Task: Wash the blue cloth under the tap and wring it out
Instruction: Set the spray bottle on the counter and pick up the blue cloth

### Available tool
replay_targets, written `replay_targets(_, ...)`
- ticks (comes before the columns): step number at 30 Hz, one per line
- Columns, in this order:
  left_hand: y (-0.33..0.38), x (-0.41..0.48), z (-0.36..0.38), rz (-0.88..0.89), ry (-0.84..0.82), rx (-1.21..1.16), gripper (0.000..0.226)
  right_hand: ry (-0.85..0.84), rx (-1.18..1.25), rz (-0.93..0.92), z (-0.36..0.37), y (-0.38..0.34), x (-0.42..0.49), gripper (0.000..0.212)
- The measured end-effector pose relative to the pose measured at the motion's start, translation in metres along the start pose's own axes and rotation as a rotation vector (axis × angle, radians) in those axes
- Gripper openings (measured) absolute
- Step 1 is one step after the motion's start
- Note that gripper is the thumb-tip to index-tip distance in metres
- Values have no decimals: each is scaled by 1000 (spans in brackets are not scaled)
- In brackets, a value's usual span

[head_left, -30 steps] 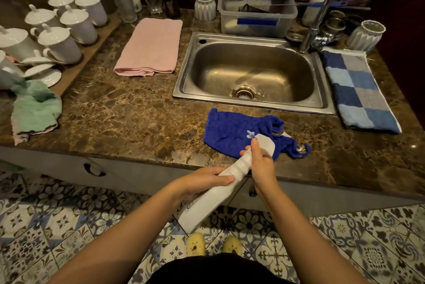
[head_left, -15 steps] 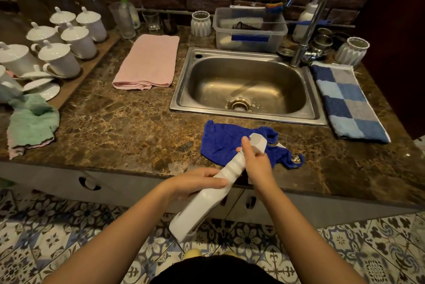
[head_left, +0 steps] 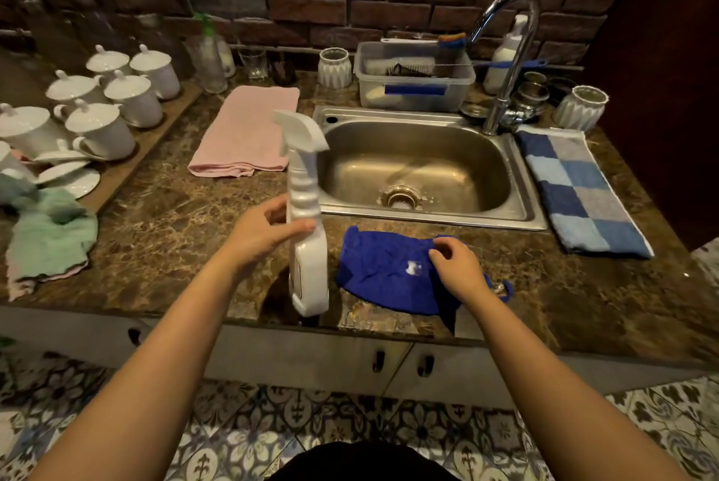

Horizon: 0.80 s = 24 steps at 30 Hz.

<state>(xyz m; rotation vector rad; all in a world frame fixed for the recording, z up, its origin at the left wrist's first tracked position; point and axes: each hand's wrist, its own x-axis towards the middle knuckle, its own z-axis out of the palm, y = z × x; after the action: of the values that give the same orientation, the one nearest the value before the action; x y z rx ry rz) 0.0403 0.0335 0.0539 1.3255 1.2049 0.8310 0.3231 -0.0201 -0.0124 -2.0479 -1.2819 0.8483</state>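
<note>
I am looking down through the head view, and the blue cloth (head_left: 381,274) is lying crumpled on the countertop (head_left: 175,219) at lower centre of the frame. It is just in front of the near rim of the sink (head_left: 428,219), not in the basin, and well apart from the tap (head_left: 509,52) arching over the upper right corner. A small white patch is showing near the cloth's middle. I am judging it to be cleaner from the bottle, which would explain why the cloth is lying spread out flat rather than bunched. The left hand (head_left: 264,237) is gripping the white spray bottle (head_left: 307,247) at its ribbed neck, thumb across the front and fingers wrapping behind. It is holding the bottle upright and off the counter, just left of the cloth, with the nozzle pointing towards the pink towel (head_left: 249,130). I am reading that upright carry as a bottle on its way to being set aside. The right hand (head_left: 457,270) is resting on the cloth's right part with its fingers bent, thumb and forefinger closing on a fold at the upper edge. It is pinching fabric rather than lying flat on it, which suits lifting the cloth towards the basin. No water is running that I can make out, so washing and wringing are both waiting.
</note>
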Motion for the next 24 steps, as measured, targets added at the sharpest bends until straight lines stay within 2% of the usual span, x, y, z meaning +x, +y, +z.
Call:
replay_targets(5, -9, 19, -4, -10, 198, -40, 45, 97, -64, 20, 10, 16, 2, 37)
replay_targets(15, -21, 40, -10, 23, 378, 19, 60, 131, -257, 91, 11, 19, 2, 43)
replay_targets(20, -24, 45, -12, -17, 444, 14, 71, 137, -250, 132, 8, 28, 4, 27)
replay_targets(22, -23, 43, -6, -22, 494, 126, 73, 145, -212, 120, 5, 29, 4, 21)
replay_targets(24, -22, 32, 6, -48, 620, 264, 71, 169, -142, 101, 2, 29, 6, 19)
